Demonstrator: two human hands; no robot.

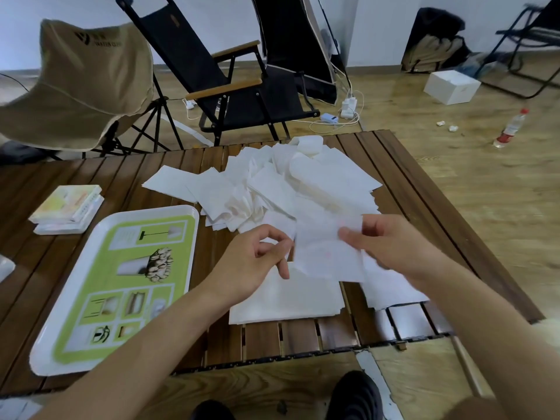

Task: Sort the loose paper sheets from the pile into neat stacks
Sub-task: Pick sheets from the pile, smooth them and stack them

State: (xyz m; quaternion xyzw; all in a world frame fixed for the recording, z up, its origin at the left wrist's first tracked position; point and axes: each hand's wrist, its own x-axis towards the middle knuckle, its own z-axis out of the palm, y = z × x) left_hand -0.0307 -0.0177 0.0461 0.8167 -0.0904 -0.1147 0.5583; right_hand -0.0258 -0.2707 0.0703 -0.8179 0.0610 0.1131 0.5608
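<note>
Head view: the right hand (pixel 391 244) pinches a white sheet (pixel 327 256) by its right edge, above a neat stack (pixel 281 304). The left hand (pixel 257 256) curls at the sheet's left edge; whether it grips cannot be told. A second stack (pixel 385 292) lies partly hidden under the right wrist. Beyond them the loose pile (pixel 297 183) spreads over the slatted table (pixel 91 177), with a green-printed tray (pixel 169 209) and booklets (pixel 66 207) to the left.

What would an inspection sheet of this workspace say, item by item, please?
Surface: slatted wooden table.
Job's things: loose paper pile; near stack; right stack; held sheet.
Clutter: green tray, books.
Grippers: right hand pinches the held sheet; left hand curled at its edge, grip unclear.
Cables: white chargers and cords on the floor.
Surroundings: folding chairs, white box, bottle.
</note>
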